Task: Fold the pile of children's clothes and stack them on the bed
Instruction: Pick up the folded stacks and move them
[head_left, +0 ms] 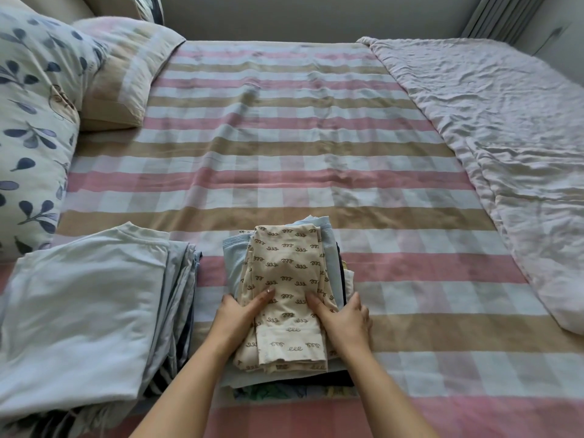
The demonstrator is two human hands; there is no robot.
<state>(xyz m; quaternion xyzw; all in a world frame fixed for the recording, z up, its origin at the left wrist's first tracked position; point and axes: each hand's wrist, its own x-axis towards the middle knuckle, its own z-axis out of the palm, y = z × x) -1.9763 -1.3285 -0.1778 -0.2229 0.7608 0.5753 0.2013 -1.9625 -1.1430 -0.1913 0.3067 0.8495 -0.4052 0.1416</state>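
A cream folded garment with small brown squiggles lies on top of a stack of folded clothes in the near middle of the bed. My left hand holds the stack's left side, its thumb lying on the cream garment and its fingers down the side. Opposite it, my right hand holds the right side the same way. A second, wider stack topped by a pale blue-white garment sits to the left.
The bed's sheet is checked in pink, tan and white. A leaf-print pillow and a striped pillow lie at the far left. A crumpled pale quilt covers the right side.
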